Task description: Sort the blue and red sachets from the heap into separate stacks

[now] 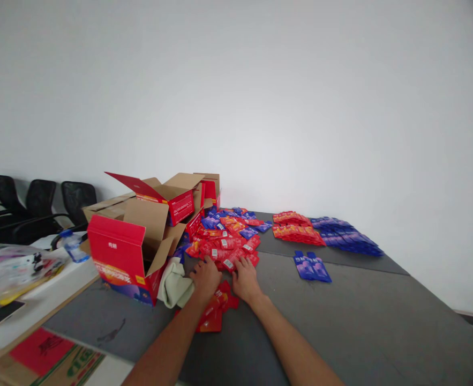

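Observation:
My left hand [206,279] rests at the near edge of a loose pile of red packets [228,244], fingers apart and touching them. To its right, my right hand [245,280] lies with fingers spread on the same red packets. More red packets [211,320] lie on the table under and between my wrists. Blue and purple packets [249,232] are mixed into the far part of the pile. A pale green cloth [174,283] lies just left of my left hand.
Open red cartons [118,252] stand left of the pile. At the back right are overlapping rows of red packets [298,234] and blue packets [351,238]. Two blue packets [312,267] lie nearer. A water bottle [74,247], plastic bags [15,271] and black chairs [77,201] are on the left.

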Available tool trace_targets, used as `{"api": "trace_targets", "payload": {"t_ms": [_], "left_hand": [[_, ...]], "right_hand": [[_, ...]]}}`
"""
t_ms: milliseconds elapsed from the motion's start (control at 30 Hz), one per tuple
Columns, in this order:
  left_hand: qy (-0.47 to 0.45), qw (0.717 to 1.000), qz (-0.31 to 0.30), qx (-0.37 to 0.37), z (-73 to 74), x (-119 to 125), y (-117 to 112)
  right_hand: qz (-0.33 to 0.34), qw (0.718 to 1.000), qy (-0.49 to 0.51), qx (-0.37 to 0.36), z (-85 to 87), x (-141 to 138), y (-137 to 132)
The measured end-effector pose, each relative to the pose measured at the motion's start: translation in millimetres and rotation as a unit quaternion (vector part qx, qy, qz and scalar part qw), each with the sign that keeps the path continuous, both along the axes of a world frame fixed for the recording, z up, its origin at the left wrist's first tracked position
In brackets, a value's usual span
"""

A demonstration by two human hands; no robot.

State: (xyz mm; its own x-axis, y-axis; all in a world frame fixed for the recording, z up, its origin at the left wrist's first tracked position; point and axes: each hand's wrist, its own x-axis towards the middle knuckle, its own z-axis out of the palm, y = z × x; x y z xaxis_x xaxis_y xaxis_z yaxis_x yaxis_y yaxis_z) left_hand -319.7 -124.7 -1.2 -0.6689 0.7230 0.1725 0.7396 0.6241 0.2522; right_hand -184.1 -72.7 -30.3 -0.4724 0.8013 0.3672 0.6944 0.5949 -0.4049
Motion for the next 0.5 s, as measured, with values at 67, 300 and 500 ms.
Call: {"api": "trace_targets", "payload": {"t_ms": [67, 300, 500], "left_hand": [[-0.011, 1.0, -0.002, 0.0, 3.4, -3.3, -3.0], [-0.011, 0.994, -0.07, 0.084, 16.9, -15.9, -9.5], [-0.02, 0.984, -0.076, 0.16, 34.9, -10.9, -12.7]], "right_hand": [[0.001, 1.0, -0.005, -0.01, 2.9, -0.5, -4.5], [0.021, 1.0, -0.002, -0.013, 13.4, -1.0, -15.8], [0.041, 0.999, 0.009, -0.017, 19.4, -1.8, -21.4]]}}
